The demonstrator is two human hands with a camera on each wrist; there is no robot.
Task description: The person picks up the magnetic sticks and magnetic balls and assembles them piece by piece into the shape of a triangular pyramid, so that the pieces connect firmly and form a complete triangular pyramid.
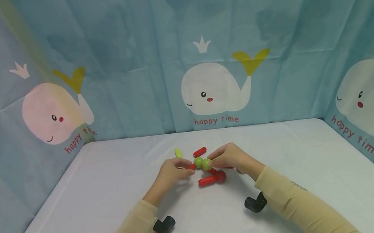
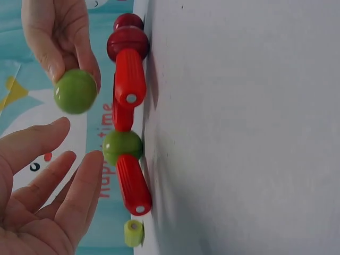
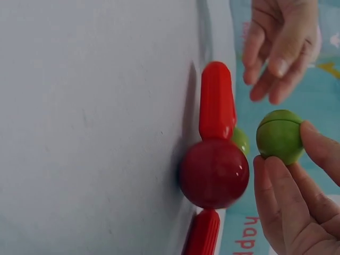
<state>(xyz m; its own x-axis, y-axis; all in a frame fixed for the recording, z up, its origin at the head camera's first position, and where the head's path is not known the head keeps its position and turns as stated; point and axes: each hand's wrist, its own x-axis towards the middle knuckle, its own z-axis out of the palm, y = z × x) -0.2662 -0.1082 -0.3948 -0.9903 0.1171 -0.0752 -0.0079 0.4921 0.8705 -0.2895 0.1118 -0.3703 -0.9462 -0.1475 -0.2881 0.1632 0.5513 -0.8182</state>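
My right hand (image 1: 232,156) pinches a glossy green ball (image 3: 280,137) between thumb and fingers, above the table. My left hand (image 1: 174,171) faces it with fingers spread and relaxed, nothing between them; in the left wrist view its fingertips are just short of that ball. Below the hands, red ridged rods (image 2: 130,78) lie on the table, joined to a dark red ball (image 3: 214,173) and to a second green ball (image 2: 122,147). One red rod (image 2: 134,186) points from this green ball towards my left side.
A loose red rod (image 1: 200,152) and a yellow-green rod (image 1: 178,152) lie behind the joined pieces on the white tabletop (image 1: 88,215). A blue curtain (image 1: 125,60) with whale prints hangs behind the table. Black wrist-camera mounts (image 1: 164,225) sit below both sleeves.
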